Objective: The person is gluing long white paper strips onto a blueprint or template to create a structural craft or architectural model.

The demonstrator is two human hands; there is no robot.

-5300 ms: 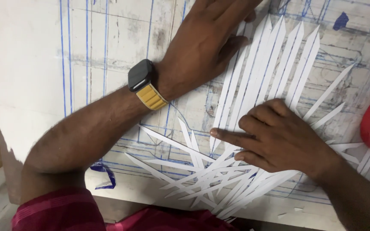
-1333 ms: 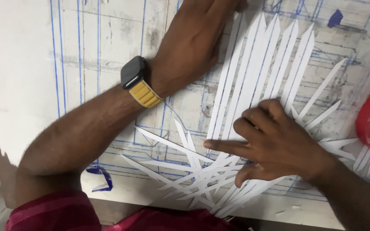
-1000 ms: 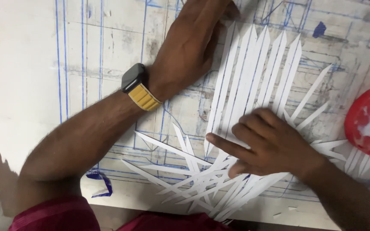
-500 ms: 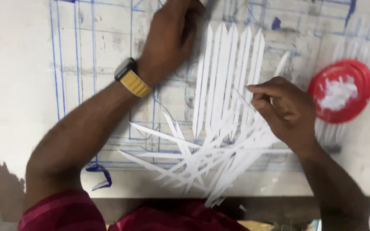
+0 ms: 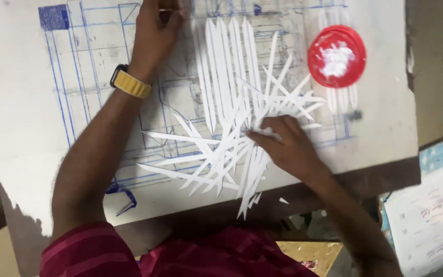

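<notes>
right hand (image 5: 288, 146) moved down, fingertips pinching one white pointed paper strip (image 5: 270, 134) in the pile | left hand (image 5: 157, 25) (grip unclear) slid up the blue-lined drawing board (image 5: 67, 92) | red round lid (image 5: 337, 56) now fully visible

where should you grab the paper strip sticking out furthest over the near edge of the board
Pinch the paper strip at its pointed tip overhanging the board, coming from below. That end lies free of the tangled pile, which pins its upper part; the right hand rests just above.
</notes>
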